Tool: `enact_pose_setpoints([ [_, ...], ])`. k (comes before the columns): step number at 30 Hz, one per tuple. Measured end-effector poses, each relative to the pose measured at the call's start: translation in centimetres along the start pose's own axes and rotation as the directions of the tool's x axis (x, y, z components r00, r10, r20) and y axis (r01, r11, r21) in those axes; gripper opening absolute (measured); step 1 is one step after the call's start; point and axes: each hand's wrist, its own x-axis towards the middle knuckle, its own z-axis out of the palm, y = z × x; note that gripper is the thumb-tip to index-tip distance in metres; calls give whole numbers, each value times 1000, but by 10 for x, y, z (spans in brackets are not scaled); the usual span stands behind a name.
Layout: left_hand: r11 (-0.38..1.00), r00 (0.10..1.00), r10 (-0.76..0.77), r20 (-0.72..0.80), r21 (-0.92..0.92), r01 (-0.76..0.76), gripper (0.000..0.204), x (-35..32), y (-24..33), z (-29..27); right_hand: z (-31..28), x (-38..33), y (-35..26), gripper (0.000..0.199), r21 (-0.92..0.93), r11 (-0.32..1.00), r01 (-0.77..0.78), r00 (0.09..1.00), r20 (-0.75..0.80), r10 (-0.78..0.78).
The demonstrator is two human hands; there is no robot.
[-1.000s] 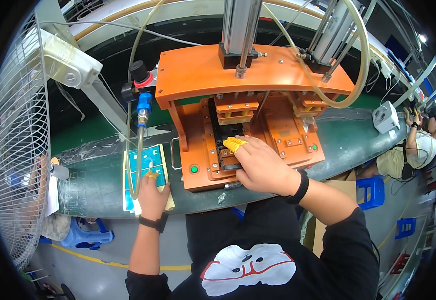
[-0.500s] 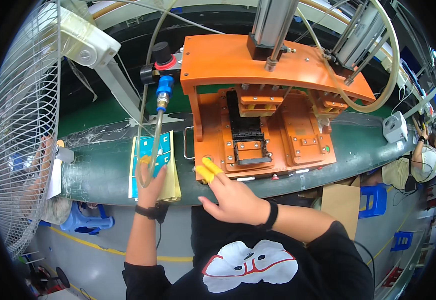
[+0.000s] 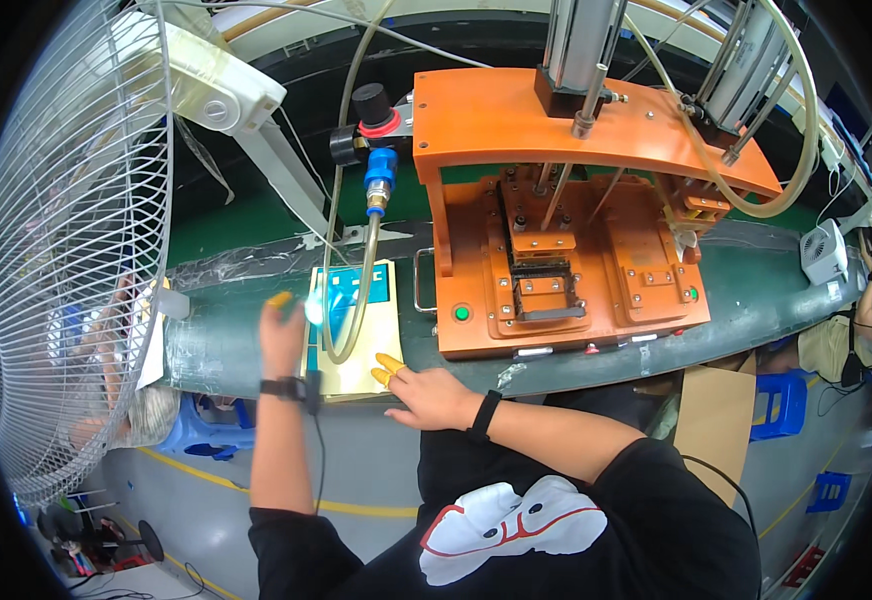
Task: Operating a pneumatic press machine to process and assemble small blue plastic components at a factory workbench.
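My left hand (image 3: 281, 338), a yellow cot on one fingertip, is at the left edge of a pale yellow backing sheet (image 3: 374, 372) with blue film labels (image 3: 374, 283). A shiny blue patch lies beside its thumb; blur hides whether the fingers grip it. My right hand (image 3: 434, 397) has its fingers stretched out, two in yellow cots, their tips at the sheet's lower right edge. Right of the sheet stands an orange press (image 3: 476, 330). Its left pressing block (image 3: 544, 242) is down over a black frame-shaped part (image 3: 553, 312) in the left fixture.
A clear air hose (image 3: 368, 290) loops down over the sheet from a blue fitting. The large wire fan guard (image 3: 106, 250) stands at far left. On the green bench (image 3: 221, 340), a small white fan (image 3: 824, 252) sits at far right, and other people are at both sides.
My left hand has moved off the labels to the sheet's left side. My right hand has left the press's front corner for the sheet's edge. The left pressing block has come down.
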Motion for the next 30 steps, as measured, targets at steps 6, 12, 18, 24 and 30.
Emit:
enact_pose_setpoints([
  [6,994,924,75,-375,104,-38,40,35,-93,-118,0,0,-5,47,110,993,34,998,57,-40],
  [12,981,997,71,-7,-181,-71,33,-86,38,-140,-89,-56,-18,42,312,950,-5,997,-75,30],
  [18,940,878,271,395,-304,-153,40,-177,122,-110,-196,-98,-5,31,-1,988,156,841,-524,-133],
  [24,842,666,488,564,-506,-188,41,-198,182,-40,-230,-96,6,35,-292,951,-99,811,-577,-92],
  [30,754,434,657,617,-520,-401,43,-193,252,-18,-237,-93,28,8,-388,918,-84,940,-337,-57],
])
